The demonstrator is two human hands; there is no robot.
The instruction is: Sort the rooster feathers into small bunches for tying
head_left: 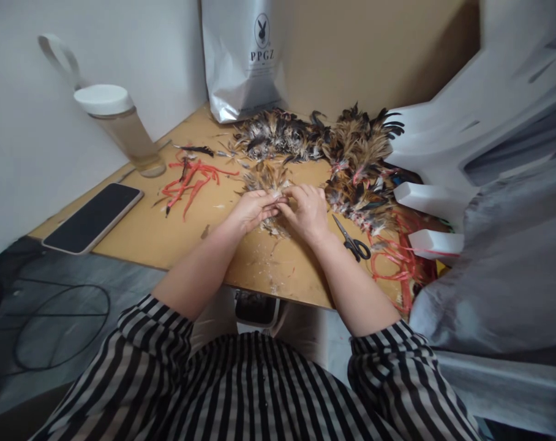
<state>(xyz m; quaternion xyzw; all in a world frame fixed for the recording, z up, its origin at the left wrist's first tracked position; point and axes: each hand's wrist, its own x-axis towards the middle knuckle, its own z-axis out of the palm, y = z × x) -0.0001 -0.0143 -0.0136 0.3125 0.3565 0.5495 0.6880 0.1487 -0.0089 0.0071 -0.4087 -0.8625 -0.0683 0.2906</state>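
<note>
Both hands meet over the middle of the table, pinching at a small bunch of brown feathers (265, 176). My left hand (256, 208) has its fingers closed on the base of the bunch. From the other side my right hand (308, 210) presses thumb and fingertips together at the same spot; whatever fine piece it pinches is hidden. More pale feather fluff (274, 228) lies just below the hands. Black-handled scissors (351, 239) rest beside my right wrist. Piles of dark and brown feathers (282, 135) lie beyond the hands.
Red strips (193, 180) are scattered at left, with more red string (401, 257) at right. A phone (94, 217) lies near the left edge. Behind it stands a bottle (126, 131) with a white lid. A silver bag (241, 67) stands at the back, a white machine-like frame (438, 135) at right.
</note>
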